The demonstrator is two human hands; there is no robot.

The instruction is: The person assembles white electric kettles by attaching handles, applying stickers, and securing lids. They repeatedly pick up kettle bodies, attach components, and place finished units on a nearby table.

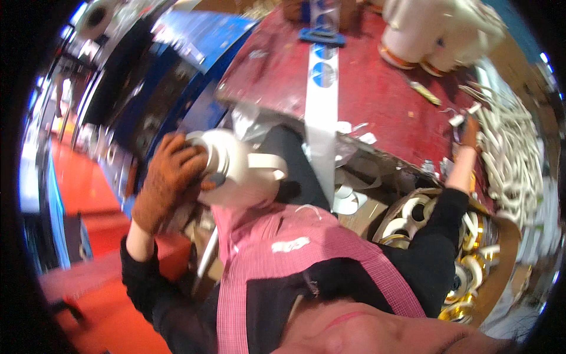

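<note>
Jug [242, 180] in cream sits tipped in the worker's gloved left hand [175, 172], fingers curled round its rim, in front of the pink apron [306, 236] and off the near edge of the red table [265, 76]. Across at the table's right side, the gloved right hand [470, 134] reaches beside a heap of cream curved strips [508, 153]; I can't tell whether it grips anything. Between the hands, a label strip [321, 112] hangs over the edge. More cream jugs [442, 35] stand farther back, near a slim yellowish tube [425, 93].
</note>
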